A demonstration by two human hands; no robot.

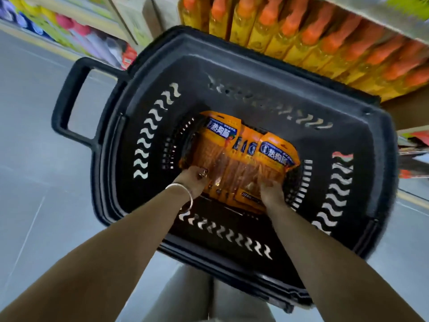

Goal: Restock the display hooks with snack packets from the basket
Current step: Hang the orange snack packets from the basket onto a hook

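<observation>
At frame centre, the orange snack packets (234, 156) lie bunched on the floor of the black basket (232, 66). The left hand (192, 180) and right hand (272, 192) grip their lower edge from either side, fingers seemingly curled under, though blurred.

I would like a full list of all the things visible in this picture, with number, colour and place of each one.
floor: one, grey, left and below.
basket: one, black, in the middle of the view, handle to the left.
snack packets: several, orange with blue labels, at the bottom of the basket.
bottles: a long row, yellow with orange caps, on the shelf beyond the basket.
shelf goods: many, mixed colours, blurred, far upper left.
bracelet: one, silver, on the left wrist.
ring: one, on the left hand.
left hand: grips the packets' near left edge.
right hand: grips the packets' near right edge.
</observation>
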